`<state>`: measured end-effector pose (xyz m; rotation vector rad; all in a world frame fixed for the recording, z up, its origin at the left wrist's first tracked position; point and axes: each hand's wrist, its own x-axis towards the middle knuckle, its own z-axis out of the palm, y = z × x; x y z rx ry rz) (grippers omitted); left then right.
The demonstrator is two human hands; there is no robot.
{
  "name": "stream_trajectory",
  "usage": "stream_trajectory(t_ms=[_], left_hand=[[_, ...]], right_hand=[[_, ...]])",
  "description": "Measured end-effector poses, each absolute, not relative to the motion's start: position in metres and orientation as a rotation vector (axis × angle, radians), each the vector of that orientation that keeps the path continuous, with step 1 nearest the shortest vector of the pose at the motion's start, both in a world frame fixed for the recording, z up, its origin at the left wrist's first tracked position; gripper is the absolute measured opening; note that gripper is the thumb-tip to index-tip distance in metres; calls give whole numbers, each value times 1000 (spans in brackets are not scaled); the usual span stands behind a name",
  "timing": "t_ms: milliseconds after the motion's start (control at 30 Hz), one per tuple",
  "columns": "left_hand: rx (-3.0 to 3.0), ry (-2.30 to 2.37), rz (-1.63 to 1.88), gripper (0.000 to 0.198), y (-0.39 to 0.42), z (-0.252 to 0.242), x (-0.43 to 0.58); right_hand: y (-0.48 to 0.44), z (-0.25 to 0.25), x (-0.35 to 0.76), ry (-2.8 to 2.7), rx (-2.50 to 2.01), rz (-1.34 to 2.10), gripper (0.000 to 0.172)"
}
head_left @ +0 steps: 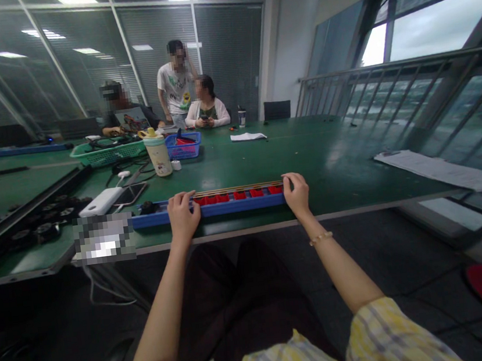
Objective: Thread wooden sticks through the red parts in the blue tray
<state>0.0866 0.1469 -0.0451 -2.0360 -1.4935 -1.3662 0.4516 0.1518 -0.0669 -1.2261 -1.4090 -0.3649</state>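
Note:
A long blue channel-shaped tray lies along the table's near edge, with several red pieces in a row inside it. Thin yellowish strips stretch along its far side, between my two hands. My left hand reaches over the tray left of the red pieces, fingers closed at the strips' left end. At the tray's right end, my right hand pinches the other end of the strips. My fingers partly cover the exact grip. A small black part sits in the tray's left end.
Left of the tray are a white power bank, a phone and dark round parts. Beyond stand a cup, a green basket and a blue basket. Papers lie right. Three people are across the table.

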Motion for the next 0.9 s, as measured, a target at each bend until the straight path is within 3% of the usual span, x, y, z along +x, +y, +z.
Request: stream_trajectory(t_ms=[267, 900], left_hand=[[-2075, -1495, -1374, 34, 147, -45, 87], [-2126, -1488, -1346, 41, 145, -44, 88]], right_hand=[[155, -73, 456, -1351, -1467, -352, 48], [145, -66, 446, -1329, -1807, -567, 55]])
